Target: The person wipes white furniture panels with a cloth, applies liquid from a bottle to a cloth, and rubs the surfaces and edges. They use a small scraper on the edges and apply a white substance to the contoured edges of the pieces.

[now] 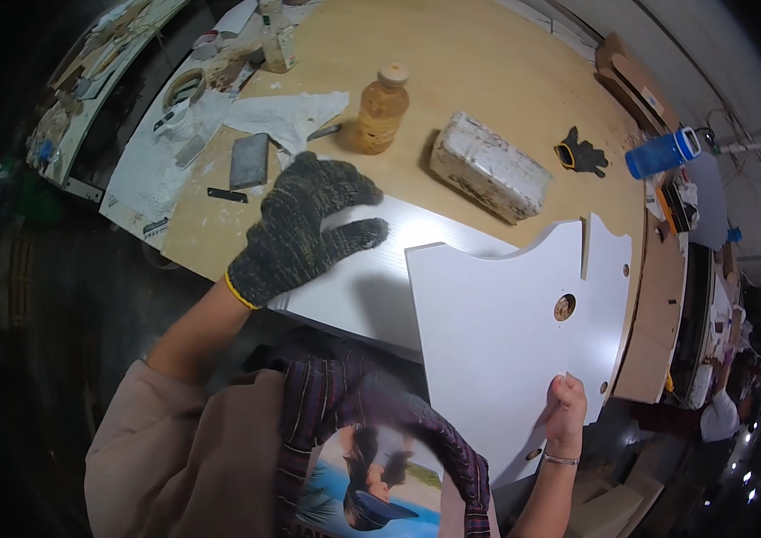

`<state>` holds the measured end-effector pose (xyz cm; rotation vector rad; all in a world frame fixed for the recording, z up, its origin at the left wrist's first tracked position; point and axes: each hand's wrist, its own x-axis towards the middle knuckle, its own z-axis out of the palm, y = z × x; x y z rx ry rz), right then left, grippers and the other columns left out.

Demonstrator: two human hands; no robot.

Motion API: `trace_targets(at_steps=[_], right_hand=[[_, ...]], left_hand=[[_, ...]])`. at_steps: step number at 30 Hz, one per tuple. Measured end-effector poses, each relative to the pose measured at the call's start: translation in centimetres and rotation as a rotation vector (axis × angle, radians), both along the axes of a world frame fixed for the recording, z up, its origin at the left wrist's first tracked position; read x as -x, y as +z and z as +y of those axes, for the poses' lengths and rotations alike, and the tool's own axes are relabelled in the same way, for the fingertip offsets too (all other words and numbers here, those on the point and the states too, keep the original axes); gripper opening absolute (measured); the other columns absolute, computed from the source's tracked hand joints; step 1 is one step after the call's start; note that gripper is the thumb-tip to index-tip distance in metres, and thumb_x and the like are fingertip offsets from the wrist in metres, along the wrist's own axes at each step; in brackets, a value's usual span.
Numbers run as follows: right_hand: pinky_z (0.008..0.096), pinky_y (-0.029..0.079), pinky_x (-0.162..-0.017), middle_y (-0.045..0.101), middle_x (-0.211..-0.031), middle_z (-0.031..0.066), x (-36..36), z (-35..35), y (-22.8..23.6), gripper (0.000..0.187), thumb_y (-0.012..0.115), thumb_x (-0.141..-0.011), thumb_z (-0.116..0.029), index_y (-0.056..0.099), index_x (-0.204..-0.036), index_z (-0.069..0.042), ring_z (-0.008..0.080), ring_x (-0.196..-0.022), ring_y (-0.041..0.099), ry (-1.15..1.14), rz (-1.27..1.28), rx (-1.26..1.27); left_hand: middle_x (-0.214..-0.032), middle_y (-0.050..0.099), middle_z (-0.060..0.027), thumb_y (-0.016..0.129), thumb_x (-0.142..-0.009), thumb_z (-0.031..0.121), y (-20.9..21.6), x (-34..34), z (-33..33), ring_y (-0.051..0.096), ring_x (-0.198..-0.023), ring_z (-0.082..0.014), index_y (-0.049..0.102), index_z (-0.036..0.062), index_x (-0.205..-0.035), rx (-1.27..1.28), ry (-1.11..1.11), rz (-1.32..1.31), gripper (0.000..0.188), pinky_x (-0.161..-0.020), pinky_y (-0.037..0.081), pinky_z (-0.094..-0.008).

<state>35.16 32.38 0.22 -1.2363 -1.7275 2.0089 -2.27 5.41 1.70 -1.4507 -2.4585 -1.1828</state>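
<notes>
My left hand [309, 229], in a dark knitted glove with a yellow cuff, is held over a flat white board [354, 287] with thumb and fingers apart and nothing in it. My right hand [567, 408] is bare, with a bracelet at the wrist. Its fingers are curled closed against the face of a white panel [488, 332]; whatever they hold, if anything, is hidden. This panel has a wavy cut far edge, a narrow slot and several round holes. It lies partly over the table and reaches toward my body.
Beyond the boards are a wrapped oblong block [492, 170], an amber bottle [383, 109] and a loose dark glove [581, 154]. A blue water bottle [663, 154] lies at the right. Leftward are a dark grey block [250, 161], a black strip [227, 195] and a white cloth [286, 117].
</notes>
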Motion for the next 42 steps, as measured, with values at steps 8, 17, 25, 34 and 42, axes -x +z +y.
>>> trace_targets(at_steps=[8,17,25,34,42], right_hand=[[0.0244,0.020,-0.053,0.037,-0.061,-0.0091,7.2,-3.0,1.3,0.040,0.069,-0.086,-0.032,0.045,-0.062,-0.012,0.0046,-0.058,0.030,0.178,-0.103,-0.012],[0.0236,0.023,-0.055,0.039,-0.062,-0.0100,12.1,-5.6,1.7,0.033,0.067,-0.086,-0.023,0.047,-0.062,-0.011,0.0045,-0.059,0.031,0.214,-0.206,-0.097],[0.0241,0.024,-0.057,0.039,-0.062,-0.0092,14.7,-7.2,1.7,0.036,0.073,-0.082,-0.029,0.051,-0.063,-0.009,0.0053,-0.061,0.032,0.192,-0.254,-0.163],[0.0233,0.026,-0.058,0.043,-0.066,-0.0087,15.2,-6.9,2.8,0.039,0.076,-0.080,-0.036,0.055,-0.068,-0.005,0.0050,-0.063,0.034,0.268,-0.244,-0.182],[0.0239,0.038,-0.075,0.057,-0.083,-0.0034,13.6,-6.0,1.1,0.034,0.078,-0.080,-0.027,0.064,-0.095,-0.001,0.0077,-0.079,0.048,0.138,-0.277,-0.088]], left_hand=[[-0.105,0.071,-0.0115,0.071,-0.084,0.010,-3.5,1.7,-7.5,0.068,-0.087,-0.0228,0.071,0.0036,-0.103,-0.161,0.148,-0.158,0.021,-0.095,0.049,-0.0367],[-0.094,0.072,-0.0120,0.059,-0.092,0.004,-8.3,8.3,-18.9,0.068,-0.081,-0.0171,0.068,-0.0049,-0.103,-0.220,0.508,-0.293,0.016,-0.074,0.054,-0.0289],[-0.103,0.072,-0.0135,0.057,-0.093,0.022,-13.9,20.0,-24.9,0.069,-0.092,-0.0261,0.070,0.0025,-0.107,-0.088,0.905,-0.114,0.027,-0.084,0.052,-0.0365],[-0.116,0.068,-0.0134,0.058,-0.091,0.038,-15.5,30.0,-25.5,0.062,-0.108,-0.0312,0.067,0.0156,-0.119,0.199,1.278,0.182,0.037,-0.095,0.048,-0.0422],[-0.095,0.072,-0.0148,0.064,-0.087,0.029,-18.2,35.6,-29.6,0.068,-0.090,-0.0300,0.073,0.0048,-0.095,0.031,1.019,-0.003,0.027,-0.082,0.051,-0.0385]])
